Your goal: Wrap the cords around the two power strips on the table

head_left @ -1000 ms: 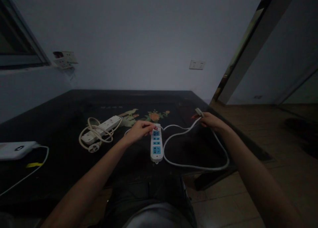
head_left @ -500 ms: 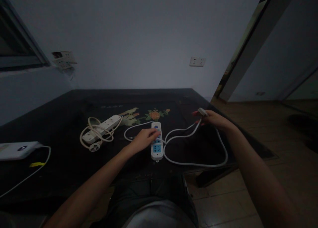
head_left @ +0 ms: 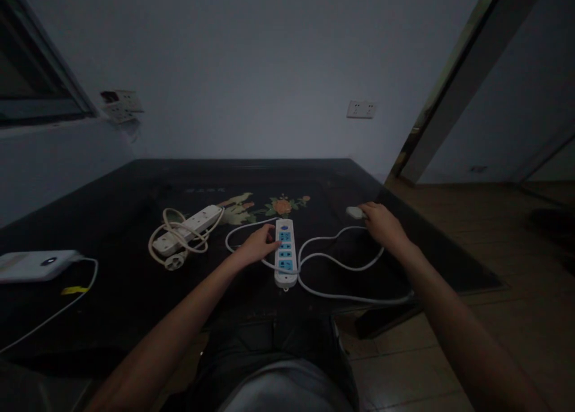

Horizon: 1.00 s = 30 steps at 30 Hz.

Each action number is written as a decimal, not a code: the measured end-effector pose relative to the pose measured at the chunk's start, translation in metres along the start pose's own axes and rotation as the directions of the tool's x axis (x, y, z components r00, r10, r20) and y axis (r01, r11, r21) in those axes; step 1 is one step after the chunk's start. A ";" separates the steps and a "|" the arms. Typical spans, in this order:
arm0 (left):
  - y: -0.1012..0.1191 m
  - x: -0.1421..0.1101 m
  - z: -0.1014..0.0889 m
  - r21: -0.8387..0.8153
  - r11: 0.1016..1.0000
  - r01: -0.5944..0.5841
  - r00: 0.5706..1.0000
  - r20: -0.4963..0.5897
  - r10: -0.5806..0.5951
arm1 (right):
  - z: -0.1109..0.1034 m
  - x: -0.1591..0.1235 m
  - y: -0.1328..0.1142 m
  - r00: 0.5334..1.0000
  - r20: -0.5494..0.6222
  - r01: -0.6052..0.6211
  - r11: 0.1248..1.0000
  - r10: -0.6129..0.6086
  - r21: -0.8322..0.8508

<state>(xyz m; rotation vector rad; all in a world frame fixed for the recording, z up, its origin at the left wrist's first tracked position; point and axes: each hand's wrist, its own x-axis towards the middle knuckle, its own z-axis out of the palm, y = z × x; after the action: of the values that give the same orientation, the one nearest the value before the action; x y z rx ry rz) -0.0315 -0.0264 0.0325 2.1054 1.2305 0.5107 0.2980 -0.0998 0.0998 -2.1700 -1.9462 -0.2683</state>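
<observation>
A white power strip (head_left: pixel 286 275) with blue socket panels lies lengthwise in front of me, its white cord (head_left: pixel 332 257) crossing over the near end and looping to the right. At the strip's left edge is my left hand (head_left: pixel 257 245), thumb and index finger apart, the thumb at the sockets; it grips nothing. My right hand (head_left: pixel 384 223) is low over the table on the right, fingers closed around the cord end of a white plug (head_left: pixel 354 212). The plug's prongs do not show clearly.
Left on the dark table (head_left: pixel 251 175) lies a second power strip (head_left: pixel 191 227), its cord coiled over it. A white device (head_left: pixel 40 264) with a thin cable sits far left. Wall sockets (head_left: pixel 361 109) are above the table, and its right edge drops to the floor.
My right hand has lowered the plug towards the table and turned palm down. My left hand has slid left off the middle of the strip, and the cord now crosses nearer its front end.
</observation>
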 end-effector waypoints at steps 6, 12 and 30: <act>0.006 0.002 -0.001 0.114 0.993 -0.022 0.999 0.040 0.017 | -0.007 0.011 -0.033 0.995 0.058 -0.084 0.992 0.079 0.095; 0.018 0.011 0.000 0.257 0.966 0.001 0.993 0.114 -0.031 | 0.016 0.038 -0.019 0.973 0.204 0.029 0.928 -0.112 0.372; 0.049 0.015 0.012 0.475 0.871 0.122 0.991 -0.005 -0.135 | 0.042 0.000 0.021 0.938 0.200 -0.295 0.955 0.281 0.041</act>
<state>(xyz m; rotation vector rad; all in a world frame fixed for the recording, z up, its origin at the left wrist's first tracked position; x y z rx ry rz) 0.0139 -0.0354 0.0580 2.3921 1.5928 0.1187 0.3181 -0.0902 0.0584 -2.4727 -1.6621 0.0615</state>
